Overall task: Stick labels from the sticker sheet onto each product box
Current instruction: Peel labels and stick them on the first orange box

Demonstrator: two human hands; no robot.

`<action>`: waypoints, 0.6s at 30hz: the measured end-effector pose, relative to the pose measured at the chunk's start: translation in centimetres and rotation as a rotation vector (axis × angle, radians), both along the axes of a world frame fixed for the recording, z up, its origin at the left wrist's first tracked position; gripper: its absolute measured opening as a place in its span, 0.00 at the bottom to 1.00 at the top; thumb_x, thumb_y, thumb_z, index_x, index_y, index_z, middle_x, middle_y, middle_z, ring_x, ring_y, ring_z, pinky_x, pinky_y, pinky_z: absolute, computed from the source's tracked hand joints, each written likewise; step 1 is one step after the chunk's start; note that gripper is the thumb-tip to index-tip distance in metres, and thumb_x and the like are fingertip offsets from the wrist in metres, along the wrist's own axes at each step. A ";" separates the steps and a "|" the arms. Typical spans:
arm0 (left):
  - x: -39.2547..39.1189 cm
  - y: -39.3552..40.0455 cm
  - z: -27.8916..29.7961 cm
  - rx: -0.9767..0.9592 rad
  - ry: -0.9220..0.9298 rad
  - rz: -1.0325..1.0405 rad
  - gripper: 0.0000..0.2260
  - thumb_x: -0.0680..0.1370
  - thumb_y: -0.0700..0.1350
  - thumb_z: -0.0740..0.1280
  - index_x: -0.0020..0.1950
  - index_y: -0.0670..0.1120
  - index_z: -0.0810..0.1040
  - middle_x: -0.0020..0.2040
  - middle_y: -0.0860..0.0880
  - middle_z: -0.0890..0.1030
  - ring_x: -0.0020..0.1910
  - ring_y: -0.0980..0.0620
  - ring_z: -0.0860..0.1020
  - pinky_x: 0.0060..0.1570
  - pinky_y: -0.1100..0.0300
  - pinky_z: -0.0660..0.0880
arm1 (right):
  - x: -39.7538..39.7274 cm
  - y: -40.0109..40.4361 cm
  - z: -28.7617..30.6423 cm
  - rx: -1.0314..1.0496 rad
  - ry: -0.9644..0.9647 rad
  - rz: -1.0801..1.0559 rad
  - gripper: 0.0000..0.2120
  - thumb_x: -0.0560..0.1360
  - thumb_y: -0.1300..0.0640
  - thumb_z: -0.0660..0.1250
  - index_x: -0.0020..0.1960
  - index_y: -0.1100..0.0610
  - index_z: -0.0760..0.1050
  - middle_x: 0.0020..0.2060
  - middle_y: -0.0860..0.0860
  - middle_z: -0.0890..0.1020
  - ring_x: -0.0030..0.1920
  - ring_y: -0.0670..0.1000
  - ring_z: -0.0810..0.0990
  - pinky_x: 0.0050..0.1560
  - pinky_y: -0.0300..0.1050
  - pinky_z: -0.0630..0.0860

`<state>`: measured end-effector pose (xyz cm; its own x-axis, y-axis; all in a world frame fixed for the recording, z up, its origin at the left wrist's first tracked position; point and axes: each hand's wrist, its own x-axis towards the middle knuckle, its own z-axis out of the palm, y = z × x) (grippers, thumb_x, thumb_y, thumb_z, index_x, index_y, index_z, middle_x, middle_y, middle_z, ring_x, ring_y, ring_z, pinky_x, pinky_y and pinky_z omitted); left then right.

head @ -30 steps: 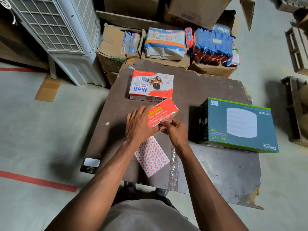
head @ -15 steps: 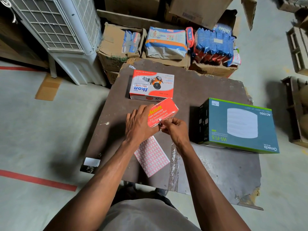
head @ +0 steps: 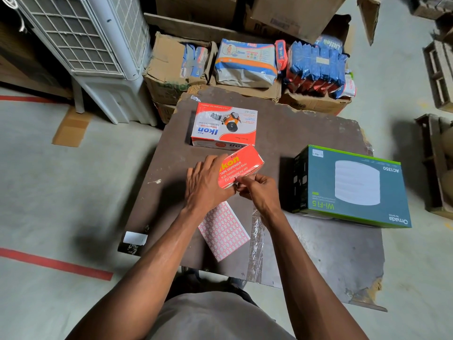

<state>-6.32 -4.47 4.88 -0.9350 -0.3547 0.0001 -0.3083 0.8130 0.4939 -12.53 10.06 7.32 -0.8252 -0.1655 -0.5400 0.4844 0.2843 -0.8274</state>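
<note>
Two hands: left hand [head: 208,185] holds tilted red box [head: 241,165]; right hand [head: 259,190] grip pinches its edge.

Grey tee [head: 215,317], forearms bare, no rings/watch on hands.

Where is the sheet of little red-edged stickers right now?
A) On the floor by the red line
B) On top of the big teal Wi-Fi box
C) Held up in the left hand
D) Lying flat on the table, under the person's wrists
D: the sticker sheet lies flat on the table, while the left hand holds the red tape dispenser box.
</note>
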 end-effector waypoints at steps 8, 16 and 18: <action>0.1 0.3 -0.2 -0.021 0.005 0.010 0.41 0.67 0.64 0.76 0.76 0.51 0.65 0.67 0.48 0.74 0.63 0.47 0.75 0.60 0.51 0.70 | -0.2 0.0 0.6 0.053 -0.006 0.005 0.07 0.74 0.59 0.75 0.42 0.63 0.83 0.34 0.55 0.85 0.37 0.53 0.85 0.44 0.50 0.85; 0.1 0.4 -0.3 -0.020 0.010 0.014 0.41 0.68 0.63 0.76 0.75 0.51 0.66 0.67 0.47 0.74 0.63 0.46 0.75 0.60 0.51 0.70 | -0.3 -0.6 1.0 0.116 -0.026 -0.031 0.08 0.73 0.61 0.74 0.43 0.66 0.83 0.34 0.57 0.84 0.34 0.55 0.84 0.43 0.51 0.85; 0.2 0.5 -0.4 -0.023 0.009 0.016 0.41 0.68 0.63 0.77 0.75 0.51 0.66 0.67 0.47 0.74 0.63 0.46 0.75 0.60 0.51 0.70 | -0.3 -0.8 1.0 0.143 -0.024 -0.038 0.07 0.72 0.60 0.75 0.41 0.65 0.83 0.32 0.56 0.84 0.34 0.55 0.84 0.43 0.53 0.85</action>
